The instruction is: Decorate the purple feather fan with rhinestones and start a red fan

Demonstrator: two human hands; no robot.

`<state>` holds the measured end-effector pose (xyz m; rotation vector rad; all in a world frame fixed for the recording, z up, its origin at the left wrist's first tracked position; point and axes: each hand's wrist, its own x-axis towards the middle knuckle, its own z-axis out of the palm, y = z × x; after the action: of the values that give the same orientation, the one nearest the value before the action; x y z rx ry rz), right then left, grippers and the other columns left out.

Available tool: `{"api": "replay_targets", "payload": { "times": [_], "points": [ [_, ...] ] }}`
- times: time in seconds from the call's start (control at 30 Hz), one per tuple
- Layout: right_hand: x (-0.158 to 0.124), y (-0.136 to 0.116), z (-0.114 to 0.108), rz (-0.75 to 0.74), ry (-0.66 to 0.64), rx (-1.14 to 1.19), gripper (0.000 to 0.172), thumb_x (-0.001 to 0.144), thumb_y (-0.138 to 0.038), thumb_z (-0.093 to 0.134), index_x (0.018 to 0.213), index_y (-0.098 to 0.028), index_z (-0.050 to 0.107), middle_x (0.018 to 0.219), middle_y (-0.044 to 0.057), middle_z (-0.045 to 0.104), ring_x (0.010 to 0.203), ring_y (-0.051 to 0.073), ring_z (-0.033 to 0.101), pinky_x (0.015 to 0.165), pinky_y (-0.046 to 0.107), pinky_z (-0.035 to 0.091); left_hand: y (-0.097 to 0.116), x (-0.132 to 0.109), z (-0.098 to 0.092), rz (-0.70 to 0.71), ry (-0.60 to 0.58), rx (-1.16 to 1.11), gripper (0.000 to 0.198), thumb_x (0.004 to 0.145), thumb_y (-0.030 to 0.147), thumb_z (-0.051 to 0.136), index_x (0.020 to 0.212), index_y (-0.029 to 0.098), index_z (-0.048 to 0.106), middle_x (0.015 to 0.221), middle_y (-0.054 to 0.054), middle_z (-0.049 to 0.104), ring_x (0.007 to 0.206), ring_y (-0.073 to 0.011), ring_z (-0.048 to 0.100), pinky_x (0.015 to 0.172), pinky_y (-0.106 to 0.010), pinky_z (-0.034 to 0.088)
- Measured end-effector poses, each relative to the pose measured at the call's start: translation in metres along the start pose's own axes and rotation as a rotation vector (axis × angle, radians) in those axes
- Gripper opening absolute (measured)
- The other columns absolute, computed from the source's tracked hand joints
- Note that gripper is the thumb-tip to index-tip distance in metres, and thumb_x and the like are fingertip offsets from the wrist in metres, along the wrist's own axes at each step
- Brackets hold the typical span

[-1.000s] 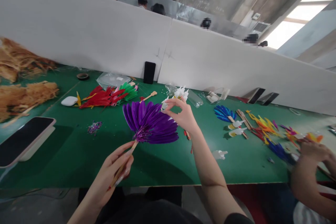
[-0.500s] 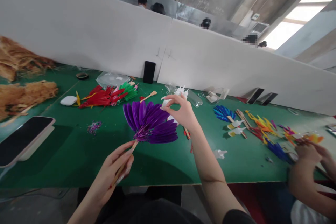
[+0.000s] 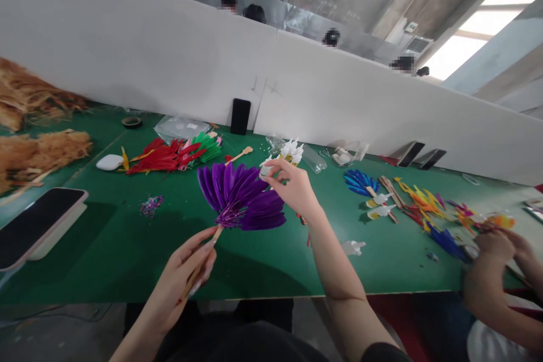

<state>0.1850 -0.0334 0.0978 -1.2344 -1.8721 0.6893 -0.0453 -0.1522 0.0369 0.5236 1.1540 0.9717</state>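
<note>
My left hand (image 3: 192, 264), low in the middle of the head view, is closed around the wooden handle of a purple feather fan (image 3: 241, 198). The fan's feathers spread upward and to the right, with glitter where they meet the handle. My right hand (image 3: 292, 186) pinches a small white glue bottle (image 3: 265, 169) between thumb and fingertips, just above the fan's upper right feathers. Part of the bottle is hidden by the fingers. More white glue bottles (image 3: 292, 150) stand close behind this hand.
On the green table (image 3: 127, 254) are red feathers (image 3: 165, 157), a pile of glitter (image 3: 151, 206), a phone (image 3: 42, 226) and a blue feather fan (image 3: 360, 182). A white partition (image 3: 169, 62) runs along the back. At the right, a co-worker's hands (image 3: 500, 243) handle colourful feathers.
The glue bottle in my right hand looks more upright, and that hand has shifted slightly. My left hand keeps the fan almost still.
</note>
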Motion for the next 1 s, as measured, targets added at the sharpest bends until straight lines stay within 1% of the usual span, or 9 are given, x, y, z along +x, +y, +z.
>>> {"api": "replay_targets", "payload": {
  "times": [0.07,0.13,0.27,0.4,0.5,0.57,0.77,0.87,1.0],
  "points": [
    [0.001,0.001,0.002,-0.058,0.015,-0.089,0.019,0.087,-0.026,0.058,0.105,-0.025,0.060,0.085,-0.002,0.064,0.047,0.006,0.046,0.053,0.023,0.044,-0.001,0.000,0.000,0.005,-0.001,0.009,0.070,0.064,0.047,0.078,0.124,0.019,0.056,0.060,0.004,0.051,0.048,-0.0052,0.040,0.042,-0.016,0.030],
    [0.001,0.002,0.005,-0.142,0.026,-0.186,0.019,0.089,-0.026,0.056,0.107,-0.025,0.061,0.087,-0.001,0.066,0.047,0.006,0.045,0.053,0.024,0.044,-0.001,-0.001,0.000,0.008,-0.010,0.015,0.068,0.067,0.047,0.077,0.125,0.019,0.055,0.058,0.005,0.049,0.048,-0.0054,0.040,0.042,-0.017,0.030],
    [0.001,0.005,0.008,-0.281,0.077,-0.307,0.018,0.092,-0.026,0.052,0.107,-0.024,0.062,0.088,0.000,0.069,0.051,0.008,0.051,0.055,0.024,0.045,0.000,-0.002,0.001,0.027,-0.016,0.012,0.064,0.069,0.045,0.075,0.124,0.018,0.057,0.055,0.005,0.046,0.047,-0.0055,0.039,0.043,-0.018,0.031],
    [0.005,0.006,0.010,-0.354,0.142,-0.367,0.016,0.092,-0.027,0.052,0.103,-0.025,0.063,0.083,-0.001,0.070,0.054,0.010,0.054,0.059,0.025,0.046,0.002,-0.005,0.004,0.036,0.006,0.026,0.063,0.069,0.043,0.074,0.124,0.017,0.058,0.057,0.004,0.048,0.047,-0.0058,0.040,0.043,-0.018,0.031],
    [0.007,0.006,0.010,-0.380,0.152,-0.379,0.014,0.091,-0.025,0.054,0.102,-0.024,0.063,0.081,-0.001,0.070,0.056,0.010,0.055,0.063,0.026,0.047,0.002,-0.005,0.004,0.034,0.007,0.025,0.062,0.070,0.043,0.073,0.124,0.017,0.058,0.056,0.005,0.047,0.046,-0.0055,0.039,0.044,-0.018,0.032],
    [0.008,0.006,0.010,-0.350,0.140,-0.372,0.015,0.090,-0.024,0.056,0.103,-0.023,0.063,0.080,-0.001,0.070,0.056,0.010,0.054,0.065,0.026,0.047,0.002,-0.005,0.004,0.028,0.013,0.027,0.063,0.070,0.044,0.073,0.124,0.017,0.057,0.056,0.005,0.047,0.047,-0.0057,0.040,0.045,-0.018,0.033],
    [0.008,0.008,0.008,-0.125,0.073,-0.305,0.029,0.086,-0.032,0.062,0.114,-0.025,0.058,0.089,0.000,0.064,0.053,0.010,0.048,0.059,0.026,0.046,0.002,-0.005,0.004,0.019,0.027,0.022,0.063,0.067,0.044,0.076,0.121,0.018,0.060,0.058,0.004,0.049,0.048,-0.0058,0.041,0.044,-0.017,0.032],
    [0.009,0.008,0.007,-0.067,0.076,-0.290,0.034,0.084,-0.036,0.062,0.116,-0.026,0.056,0.095,0.002,0.062,0.053,0.009,0.047,0.061,0.028,0.047,0.005,-0.007,0.006,0.023,0.035,0.012,0.060,0.069,0.043,0.075,0.121,0.018,0.060,0.057,0.004,0.049,0.049,-0.0056,0.040,0.045,-0.017,0.032],
    [0.011,0.008,0.007,-0.010,0.086,-0.234,0.037,0.083,-0.042,0.062,0.116,-0.026,0.056,0.094,0.003,0.061,0.052,0.010,0.048,0.060,0.029,0.047,0.006,-0.008,0.008,0.018,0.020,0.009,0.063,0.067,0.043,0.076,0.121,0.017,0.059,0.056,0.004,0.047,0.048,-0.0065,0.040,0.044,-0.018,0.031]
  ]
}}
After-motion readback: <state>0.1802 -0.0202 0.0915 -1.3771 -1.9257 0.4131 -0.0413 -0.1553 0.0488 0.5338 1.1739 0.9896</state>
